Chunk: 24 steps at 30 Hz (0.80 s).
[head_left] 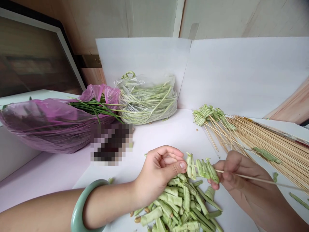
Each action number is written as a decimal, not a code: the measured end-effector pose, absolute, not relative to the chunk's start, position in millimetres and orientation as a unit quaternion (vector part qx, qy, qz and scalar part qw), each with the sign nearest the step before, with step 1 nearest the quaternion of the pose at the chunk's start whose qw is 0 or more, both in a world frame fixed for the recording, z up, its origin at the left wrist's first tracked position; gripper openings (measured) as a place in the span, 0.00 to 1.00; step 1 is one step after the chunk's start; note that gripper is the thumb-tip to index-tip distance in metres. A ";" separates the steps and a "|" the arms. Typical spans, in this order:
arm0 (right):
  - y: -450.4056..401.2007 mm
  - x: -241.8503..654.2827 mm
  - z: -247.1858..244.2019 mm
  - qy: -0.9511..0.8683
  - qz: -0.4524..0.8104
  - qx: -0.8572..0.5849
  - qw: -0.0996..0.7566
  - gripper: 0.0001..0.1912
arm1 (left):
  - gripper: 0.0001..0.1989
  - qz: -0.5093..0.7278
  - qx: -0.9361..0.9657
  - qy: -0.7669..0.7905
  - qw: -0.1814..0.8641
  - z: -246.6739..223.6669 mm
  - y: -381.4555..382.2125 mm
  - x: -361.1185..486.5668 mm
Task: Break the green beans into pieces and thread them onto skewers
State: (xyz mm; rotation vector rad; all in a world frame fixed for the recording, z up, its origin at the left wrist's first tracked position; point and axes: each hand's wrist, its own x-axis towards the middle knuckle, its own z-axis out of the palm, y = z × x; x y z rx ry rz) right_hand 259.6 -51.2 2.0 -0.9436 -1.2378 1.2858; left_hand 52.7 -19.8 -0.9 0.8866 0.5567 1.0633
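Observation:
My right hand (238, 175) holds a thin wooden skewer (251, 177), its fingers closed round it near the threaded pieces. Several green bean pieces (204, 169) sit side by side on the skewer's left part. My left hand (166, 164), with a pale green bangle on the wrist, is at the skewer's left end; thumb and fingers pinch beside the leftmost bean piece (191, 166). Below both hands lies a heap of cut bean pieces (178, 206) on the white surface.
Many bare skewers (270, 141) lie at the right, beside filled bean skewers (210, 114). At the back stands a clear bag of long beans (149, 103). A purple bag (55, 125) with green stalks is on the left. White boards (241, 71) stand behind.

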 end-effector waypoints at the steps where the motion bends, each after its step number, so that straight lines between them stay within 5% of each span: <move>1: -49.2 259.2 4.6 -0.511 0.525 -0.401 0.550 0.12 | 0.13 0.493 0.406 0.255 0.726 -1.0 -19.9 52.8; 8: -37.7 263.5 12.1 -0.454 0.434 -0.449 0.635 0.17 | 0.05 0.491 0.572 0.372 0.542 -4.9 -19.9 48.7; 13: -37.8 266.4 9.8 -0.450 0.427 -0.453 0.640 0.16 | 0.14 0.391 0.725 0.399 0.404 0.2 -21.8 43.8; 18: -38.2 265.5 10.4 -0.444 0.433 -0.458 0.636 0.15 | 0.15 0.310 0.783 0.397 0.366 3.2 -23.9 44.6; 24: -39.2 264.7 11.9 -0.449 0.435 -0.447 0.640 0.14 | 0.07 0.349 0.738 0.420 0.396 -0.1 -22.8 46.5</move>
